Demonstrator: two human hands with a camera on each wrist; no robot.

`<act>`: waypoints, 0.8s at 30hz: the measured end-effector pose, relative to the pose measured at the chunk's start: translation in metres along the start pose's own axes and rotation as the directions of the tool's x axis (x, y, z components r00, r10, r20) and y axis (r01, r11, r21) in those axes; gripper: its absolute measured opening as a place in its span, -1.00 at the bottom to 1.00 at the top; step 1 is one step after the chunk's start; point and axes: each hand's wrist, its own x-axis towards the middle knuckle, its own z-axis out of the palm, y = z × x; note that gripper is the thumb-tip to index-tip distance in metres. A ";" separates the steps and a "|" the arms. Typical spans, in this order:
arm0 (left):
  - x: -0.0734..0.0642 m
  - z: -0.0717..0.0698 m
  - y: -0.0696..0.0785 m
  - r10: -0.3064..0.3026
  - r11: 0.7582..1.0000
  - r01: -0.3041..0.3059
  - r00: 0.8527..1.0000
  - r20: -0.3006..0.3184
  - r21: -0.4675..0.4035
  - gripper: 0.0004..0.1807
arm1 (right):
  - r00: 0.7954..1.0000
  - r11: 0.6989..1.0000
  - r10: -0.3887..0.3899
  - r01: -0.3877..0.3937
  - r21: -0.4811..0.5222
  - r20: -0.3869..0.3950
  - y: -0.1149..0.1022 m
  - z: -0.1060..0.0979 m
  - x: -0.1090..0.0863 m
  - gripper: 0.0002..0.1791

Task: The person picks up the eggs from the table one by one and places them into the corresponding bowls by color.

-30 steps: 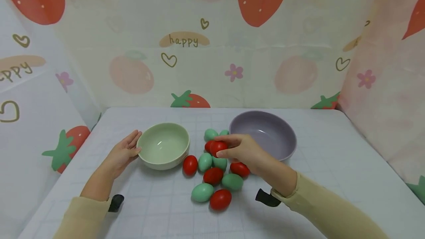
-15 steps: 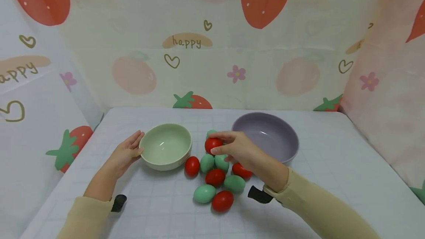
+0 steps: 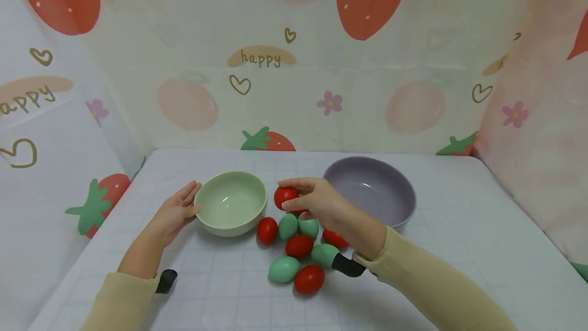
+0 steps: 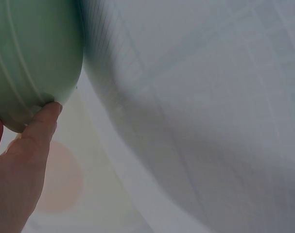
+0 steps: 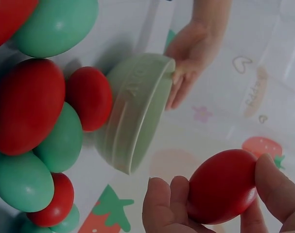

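Observation:
In the head view, my right hand [image 3: 317,201] pinches a red egg [image 3: 285,197] between thumb and fingers, above the loose eggs and right of the green bowl. The right wrist view shows this red egg [image 5: 222,187] held at the fingertips. My left hand [image 3: 176,213] holds the light green bowl [image 3: 229,203] at its left side, thumb at the rim and fingers along the outside. The left wrist view has a finger [image 4: 43,121] against the bowl's outer wall [image 4: 45,53]. Inside, the bowl shows only its bare surface.
Between the bowls lie several red and green eggs, among them a red egg [image 3: 309,280] and a green egg [image 3: 284,269] nearest the front. Behind the right forearm stands a larger purple bowl [image 3: 399,193]. A printed cloth [image 3: 275,101] hangs behind the table.
My right hand has lifted the red egg off the pile and moved it left, towards the green bowl. The left hand stays at the bowl. The head view has shifted slightly.

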 end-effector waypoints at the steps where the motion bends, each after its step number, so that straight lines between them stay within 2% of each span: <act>1: 0.000 0.000 0.000 -0.001 1.000 0.001 1.000 0.000 0.001 -0.20 | 1.000 1.000 0.005 -0.005 0.001 0.001 -0.001 0.001 0.001 -0.53; 7: 0.000 -0.001 -0.001 -0.011 1.000 0.011 1.000 -0.008 0.004 -0.20 | 1.000 1.000 0.010 -0.011 0.007 0.013 -0.005 0.009 0.004 -0.52; 16: 0.002 0.001 0.000 -0.007 1.000 0.007 1.000 -0.011 0.003 -0.19 | 1.000 0.997 0.001 -0.002 0.074 0.019 -0.009 0.018 0.011 -0.53; 24: 0.002 0.001 0.001 -0.021 1.000 0.021 1.000 -0.014 0.002 -0.18 | 1.000 0.997 0.005 -0.006 0.071 0.012 -0.011 0.023 0.017 -0.53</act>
